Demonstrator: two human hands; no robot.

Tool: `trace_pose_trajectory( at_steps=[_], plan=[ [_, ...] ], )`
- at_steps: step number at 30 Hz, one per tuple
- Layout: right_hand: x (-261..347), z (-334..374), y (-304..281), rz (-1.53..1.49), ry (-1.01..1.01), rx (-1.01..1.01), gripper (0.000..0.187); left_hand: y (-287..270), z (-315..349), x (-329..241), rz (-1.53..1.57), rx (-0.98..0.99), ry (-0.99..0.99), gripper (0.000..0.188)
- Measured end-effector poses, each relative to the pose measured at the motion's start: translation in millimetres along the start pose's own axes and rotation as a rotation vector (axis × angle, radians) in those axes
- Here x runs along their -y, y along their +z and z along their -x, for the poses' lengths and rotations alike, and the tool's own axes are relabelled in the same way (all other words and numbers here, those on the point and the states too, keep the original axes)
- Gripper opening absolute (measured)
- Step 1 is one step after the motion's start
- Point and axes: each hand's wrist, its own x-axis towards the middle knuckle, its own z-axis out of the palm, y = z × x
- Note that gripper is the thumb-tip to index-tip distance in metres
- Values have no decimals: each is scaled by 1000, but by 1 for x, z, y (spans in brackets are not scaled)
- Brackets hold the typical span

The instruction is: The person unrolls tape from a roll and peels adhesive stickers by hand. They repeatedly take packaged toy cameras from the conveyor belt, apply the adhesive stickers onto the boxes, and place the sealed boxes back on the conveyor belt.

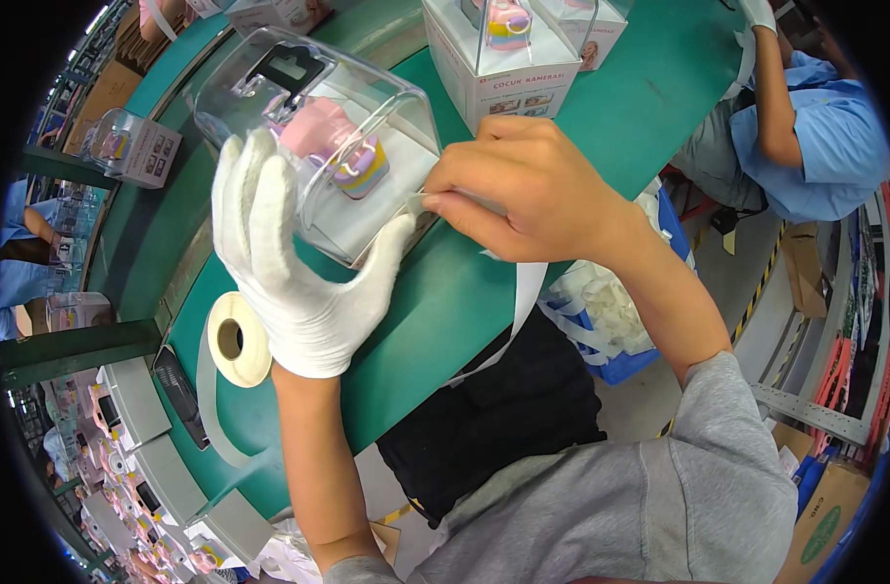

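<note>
My left hand (289, 253), in a white glove, is wrapped round the near side of a clear plastic package (260, 92). The package lies tilted on the green table (445, 311). Inside it sits a pink, purple and yellow toy camera (333, 146). My bare right hand (523, 185) is closed, thumb and forefinger pinching a small pale sticker (416, 203) at the package's right edge, close to my left thumb. A white backing strip (530, 292) hangs below my right hand over the table edge; its upper end is hidden by the hand.
A label roll (239, 339) lies left of my left wrist. Boxed toy cameras (503, 73) stand at the far side, another package (133, 146) on the left. A blue bin (620, 365) with discarded strips sits beyond the table edge. A person in blue (815, 136) sits at right.
</note>
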Motion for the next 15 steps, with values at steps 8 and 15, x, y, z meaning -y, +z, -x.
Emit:
trace_pose_trajectory(
  at_steps=[8, 15],
  plan=[
    [-5, 6, -20, -173, 168, -137, 11, 12, -13, -19, -174, -87, -3, 97],
    [-11, 33, -17, -397, 325, -293, 10, -6, 2, -12, -166, 28, -36, 90]
  ],
)
